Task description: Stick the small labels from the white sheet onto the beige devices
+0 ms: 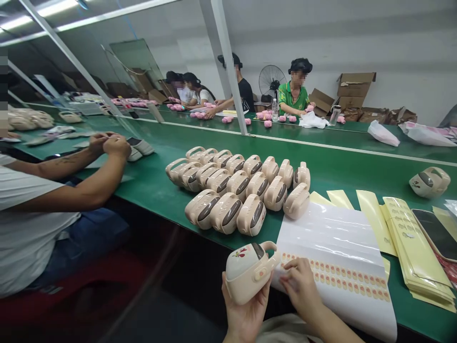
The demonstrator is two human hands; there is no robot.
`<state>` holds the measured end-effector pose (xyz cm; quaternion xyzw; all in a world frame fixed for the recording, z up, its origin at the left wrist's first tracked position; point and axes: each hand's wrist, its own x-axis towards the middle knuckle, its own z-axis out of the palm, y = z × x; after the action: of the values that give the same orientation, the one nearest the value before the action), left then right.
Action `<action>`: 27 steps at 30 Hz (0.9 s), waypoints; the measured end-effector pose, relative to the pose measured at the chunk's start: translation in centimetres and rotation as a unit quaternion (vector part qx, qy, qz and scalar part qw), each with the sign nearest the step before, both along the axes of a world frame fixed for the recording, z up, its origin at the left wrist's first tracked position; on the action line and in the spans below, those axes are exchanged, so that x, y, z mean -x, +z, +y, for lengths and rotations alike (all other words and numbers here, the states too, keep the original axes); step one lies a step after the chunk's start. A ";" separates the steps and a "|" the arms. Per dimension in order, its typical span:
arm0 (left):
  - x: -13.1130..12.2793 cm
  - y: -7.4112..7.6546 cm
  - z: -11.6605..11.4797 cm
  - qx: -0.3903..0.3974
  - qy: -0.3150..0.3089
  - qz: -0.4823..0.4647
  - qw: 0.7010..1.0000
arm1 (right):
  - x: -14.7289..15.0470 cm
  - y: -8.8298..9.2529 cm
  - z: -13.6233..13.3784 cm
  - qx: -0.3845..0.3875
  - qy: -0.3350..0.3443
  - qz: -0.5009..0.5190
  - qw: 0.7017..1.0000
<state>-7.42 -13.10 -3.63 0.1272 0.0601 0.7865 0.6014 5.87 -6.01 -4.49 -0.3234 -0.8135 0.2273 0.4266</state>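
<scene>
My left hand point(246, 318) is wrapped round the underside of a cream plastic device with a loop handle point(244, 283), held tilted above the table's front edge. Its pale top carries a red floral decal and a dark window, and a small oval sticker sits on its side near the handle. My right hand point(302, 288) is at the left end of a white sheet of stickers point(332, 233), fingers bent and pressed together. Whether a sticker is between those fingertips I cannot make out. Rows of small oval peach stickers run along the sheet, whose near edge hangs over the table edge.
Several matching cream devices point(237, 185) stand in rows ahead, and one more point(430, 182) stands far right. Yellow backing strips point(414, 247) and a phone point(437, 233) lie right of the sheet. A co-worker point(53, 190) sits at left; others work behind a white post point(230, 66).
</scene>
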 end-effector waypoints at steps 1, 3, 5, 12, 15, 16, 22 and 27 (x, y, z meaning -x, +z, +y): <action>-0.1 -0.1 0.0 0.009 0.008 0.010 1.000 | -0.4 1.0 0.3 0.082 -0.002 0.034 0.996; -0.3 -0.4 0.0 0.040 0.024 0.043 0.998 | -1.2 3.5 1.2 0.229 0.000 0.088 0.970; -0.5 -0.6 0.1 0.083 0.056 0.145 0.984 | -2.0 6.3 2.0 0.335 0.020 0.122 0.934; 0.2 1.5 1.6 0.060 0.124 0.558 0.818 | -3.0 12.4 3.1 0.403 0.138 0.074 0.902; 0.8 2.4 2.2 -0.045 0.087 0.708 0.699 | -2.8 13.1 3.1 0.388 0.151 0.021 0.909; 1.0 2.6 2.4 -0.070 0.082 0.731 0.674 | -2.8 13.2 3.0 0.385 0.148 0.012 0.911; 1.3 2.8 2.8 -0.124 0.090 0.784 0.601 | -2.9 13.1 2.9 0.372 0.137 -0.015 0.918; 1.3 3.2 2.7 -0.138 0.104 0.779 0.602 | -3.0 12.7 2.7 0.361 0.144 -0.009 0.921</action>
<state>-8.70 -10.37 -0.42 0.7660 0.4100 0.4455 0.2159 8.91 -3.26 8.24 -0.3373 -0.7178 0.5616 0.2358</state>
